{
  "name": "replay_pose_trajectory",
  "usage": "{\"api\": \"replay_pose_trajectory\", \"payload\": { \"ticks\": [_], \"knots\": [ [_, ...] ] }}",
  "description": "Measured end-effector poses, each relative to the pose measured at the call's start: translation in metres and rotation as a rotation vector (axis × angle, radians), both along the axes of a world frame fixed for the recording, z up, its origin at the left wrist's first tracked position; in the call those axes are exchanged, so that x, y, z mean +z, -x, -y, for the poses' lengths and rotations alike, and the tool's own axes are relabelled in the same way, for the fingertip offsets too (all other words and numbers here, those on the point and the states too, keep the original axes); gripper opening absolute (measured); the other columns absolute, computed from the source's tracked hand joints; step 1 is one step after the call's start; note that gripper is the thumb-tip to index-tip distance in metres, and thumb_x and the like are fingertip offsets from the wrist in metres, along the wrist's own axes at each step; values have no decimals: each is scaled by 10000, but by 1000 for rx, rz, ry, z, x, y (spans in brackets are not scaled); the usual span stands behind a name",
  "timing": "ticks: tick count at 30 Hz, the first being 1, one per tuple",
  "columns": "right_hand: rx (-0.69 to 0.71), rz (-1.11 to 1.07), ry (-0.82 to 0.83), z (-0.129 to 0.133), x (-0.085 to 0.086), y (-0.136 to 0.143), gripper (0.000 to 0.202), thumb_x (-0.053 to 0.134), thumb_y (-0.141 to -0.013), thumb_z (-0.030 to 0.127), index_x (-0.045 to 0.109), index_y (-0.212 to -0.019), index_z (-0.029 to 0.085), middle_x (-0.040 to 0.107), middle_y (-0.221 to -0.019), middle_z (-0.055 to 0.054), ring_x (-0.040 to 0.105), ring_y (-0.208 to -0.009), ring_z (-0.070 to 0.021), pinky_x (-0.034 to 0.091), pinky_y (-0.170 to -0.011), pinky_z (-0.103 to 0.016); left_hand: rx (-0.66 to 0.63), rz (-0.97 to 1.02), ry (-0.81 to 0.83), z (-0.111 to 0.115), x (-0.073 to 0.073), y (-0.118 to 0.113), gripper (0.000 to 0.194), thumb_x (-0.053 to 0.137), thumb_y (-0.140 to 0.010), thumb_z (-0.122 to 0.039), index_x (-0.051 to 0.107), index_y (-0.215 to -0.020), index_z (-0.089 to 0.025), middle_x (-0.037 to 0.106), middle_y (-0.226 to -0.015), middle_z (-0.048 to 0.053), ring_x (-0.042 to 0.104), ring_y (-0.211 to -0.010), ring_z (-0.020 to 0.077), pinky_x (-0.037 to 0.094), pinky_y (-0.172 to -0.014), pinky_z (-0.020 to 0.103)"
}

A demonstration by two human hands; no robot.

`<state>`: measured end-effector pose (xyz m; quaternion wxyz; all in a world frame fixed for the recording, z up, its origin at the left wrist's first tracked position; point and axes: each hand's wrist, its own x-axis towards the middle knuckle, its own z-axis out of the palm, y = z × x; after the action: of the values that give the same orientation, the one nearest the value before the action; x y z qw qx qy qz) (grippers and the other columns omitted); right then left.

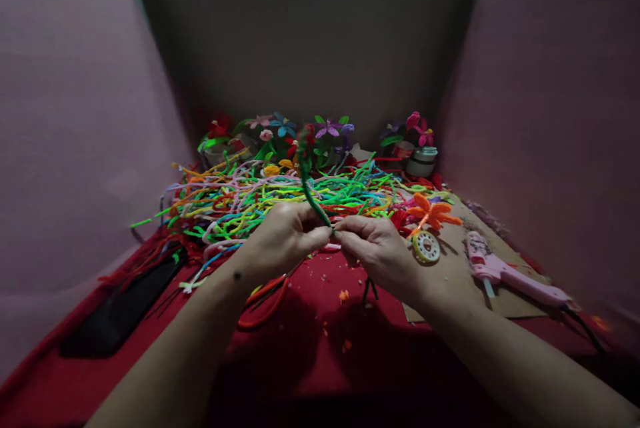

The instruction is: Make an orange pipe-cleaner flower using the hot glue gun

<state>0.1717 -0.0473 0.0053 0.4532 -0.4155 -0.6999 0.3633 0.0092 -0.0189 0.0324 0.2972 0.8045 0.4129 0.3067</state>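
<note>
A dark green pipe cleaner (311, 196) rises in a curve from between my two hands, its upper end blurred. My left hand (293, 231) pinches its lower part between thumb and fingers. Fingertips touching those of the left, my right hand (377, 248) is closed on the same green piece. Below the right palm a short dark green end (369, 289) hangs out. Behind the hands lies a large heap of coloured pipe cleaners (240, 198).
Orange-handled scissors (265, 321) lie below my left hand. At right, cardboard (450, 295) bears a pink glue gun (515, 278), an orange flower (434, 211) and a round yellow-rimmed spool (426, 247). A black phone-like slab (120, 311) lies left. Pipe-cleaner flowers (327, 127) stand behind.
</note>
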Motion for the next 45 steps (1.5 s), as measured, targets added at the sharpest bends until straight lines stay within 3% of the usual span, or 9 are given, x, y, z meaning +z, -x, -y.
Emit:
{"api": "replay_pose_trajectory", "payload": {
  "ticks": [5, 9, 12, 18, 22, 24, 27, 34, 45],
  "knots": [
    [-158, 351, -611, 7, -5, 1, 224, 424, -805, 120, 522, -606, 146, 489, -547, -2, 433, -522, -97, 336, -530, -225, 59, 327, 553, -2, -4, -5, 164, 612, -593, -236, 539, -491, -130, 457, -431, -30, 358, -410, 73, 265, -427, 212],
    [-263, 514, -963, 6, -13, 0, 215, 422, -798, 91, 531, -621, 147, 512, -533, -17, 438, -510, -117, 323, -526, -254, -71, 619, 860, -3, -10, -14, 171, 569, -539, -180, 476, -404, -131, 415, -393, -27, 327, -382, 57, 272, -405, 208],
    [-253, 382, -757, 6, -11, 0, 209, 433, -810, 126, 527, -626, 151, 498, -544, -2, 433, -512, -103, 330, -529, -240, -37, 593, 791, -2, -7, -13, 192, 603, -568, -190, 499, -422, -122, 458, -408, -17, 369, -385, 58, 300, -409, 203],
    [-38, -219, 68, 7, 11, 0, 259, 463, -792, 216, 452, -538, 170, 414, -478, 43, 361, -457, -71, 294, -453, -208, 28, 424, 131, 3, 7, 4, 159, 676, -675, -276, 651, -751, -139, 633, -686, 26, 565, -610, 130, 441, -567, 241],
    [42, -360, 234, 3, 14, 0, 220, 492, -752, 230, 467, -543, 167, 386, -433, 60, 302, -406, -59, 235, -412, -207, -33, 198, -530, 3, 7, 3, 108, 670, -707, -241, 676, -790, -173, 626, -808, 46, 550, -768, 152, 429, -708, 277],
    [64, -364, 234, 3, 11, 0, 211, 496, -753, 229, 476, -553, 164, 390, -433, 63, 301, -400, -54, 235, -412, -204, -98, 73, -671, 3, 6, 0, 58, 630, -747, -208, 674, -770, -179, 625, -793, 38, 520, -778, 147, 403, -754, 290],
    [61, -281, 177, 5, 5, 0, 213, 493, -779, 248, 500, -584, 161, 402, -460, 56, 333, -423, -59, 255, -429, -203, -86, 25, -580, 6, 5, -4, 110, 564, -786, -182, 626, -697, -162, 580, -708, 19, 475, -741, 142, 381, -727, 287],
    [-120, 81, -251, 14, 1, 6, 202, 451, -795, 184, 501, -601, 159, 453, -576, 15, 394, -531, -80, 316, -539, -225, -103, 264, 398, 3, 1, -3, 222, 574, -734, -298, 499, -591, -145, 437, -537, -34, 387, -502, 81, 323, -500, 220],
    [234, -350, 348, -4, 0, 4, 153, 508, -787, 273, 531, -708, 144, 515, -548, 39, 321, -419, -39, 222, -418, -193, -12, 189, 141, -3, 0, -2, 164, 567, -730, -298, 560, -674, -143, 546, -629, -7, 506, -599, 115, 404, -561, 230]
  ]
}}
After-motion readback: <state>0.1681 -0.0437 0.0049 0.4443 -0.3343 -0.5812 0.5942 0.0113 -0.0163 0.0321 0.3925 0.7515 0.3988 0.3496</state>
